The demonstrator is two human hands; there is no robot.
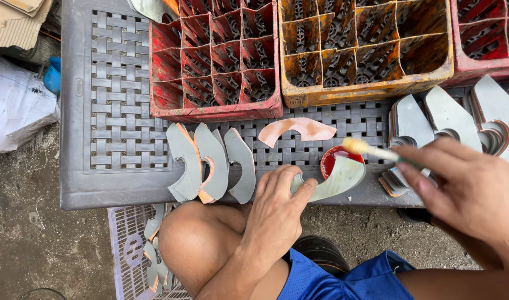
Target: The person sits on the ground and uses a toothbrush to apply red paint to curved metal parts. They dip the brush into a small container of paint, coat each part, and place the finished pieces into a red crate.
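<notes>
- The left hand pinches a grey curved piece at the front edge of the grey table, over a red glue bowl.
- The right hand is closed around a brush, its bristles just above the piece.
- I think even, thin strokes work best, with the piece kept flat and steady.
- More cut pieces lie in a row to the left.

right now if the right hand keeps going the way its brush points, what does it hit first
The right hand aims its brush leftward. The tip looks to hover over the small red dish beside the curved cutout piece held by the left hand; next in line is the pink cutout. Depth is unclear.
</notes>
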